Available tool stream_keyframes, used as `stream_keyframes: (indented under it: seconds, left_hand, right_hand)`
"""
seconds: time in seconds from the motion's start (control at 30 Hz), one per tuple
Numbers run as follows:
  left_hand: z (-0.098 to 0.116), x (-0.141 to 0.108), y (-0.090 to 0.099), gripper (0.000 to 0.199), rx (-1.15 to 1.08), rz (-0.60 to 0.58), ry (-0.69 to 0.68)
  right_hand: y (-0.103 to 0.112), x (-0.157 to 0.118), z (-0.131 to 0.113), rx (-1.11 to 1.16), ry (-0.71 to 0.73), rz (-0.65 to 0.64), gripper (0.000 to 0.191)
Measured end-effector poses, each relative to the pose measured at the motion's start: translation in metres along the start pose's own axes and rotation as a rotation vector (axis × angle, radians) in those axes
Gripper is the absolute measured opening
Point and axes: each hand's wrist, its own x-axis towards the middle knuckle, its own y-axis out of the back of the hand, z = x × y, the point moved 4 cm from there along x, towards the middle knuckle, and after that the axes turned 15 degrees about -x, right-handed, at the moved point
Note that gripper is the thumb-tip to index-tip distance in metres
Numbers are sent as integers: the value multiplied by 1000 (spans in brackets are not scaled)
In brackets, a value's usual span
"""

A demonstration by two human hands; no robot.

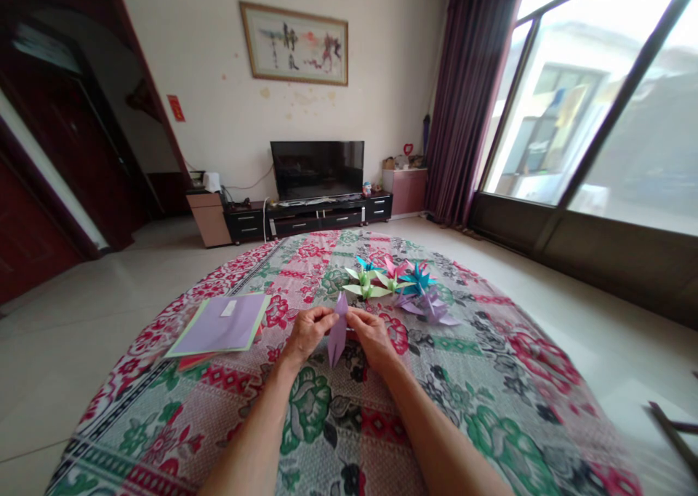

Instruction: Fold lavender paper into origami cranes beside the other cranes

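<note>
Between my two hands stands a narrow folded piece of purple origami paper (339, 336), pointed at top and bottom. The fingers of my left hand (310, 331) pinch its left edge. From the other side, my right hand (371, 334) grips its right edge near the middle. Just beyond my hands is a group of finished paper cranes: light green cranes (368, 286), a blue crane (419, 279), a pink crane (395, 268) and purple cranes (433, 308). My fingertips partly cover the folds they hold.
A stack of square paper (218, 329), purple on top with a small white piece (229, 308) on it, lies at the left. A flowered cloth (305, 438) covers the round table. Beyond are a television (318, 169) on a low cabinet and a large window (627, 118) at right.
</note>
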Motion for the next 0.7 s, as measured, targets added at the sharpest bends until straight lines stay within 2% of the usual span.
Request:
stream_keyframes:
  seconds: [0.37, 0.7]
  left_hand:
    - [-6, 1, 1, 23, -87, 15, 29]
    - [-4, 0, 0, 23, -49, 11, 2]
  right_hand:
    - [2, 3, 6, 19, -49, 28, 42]
    - [-1, 0, 3, 84, -72, 70, 38]
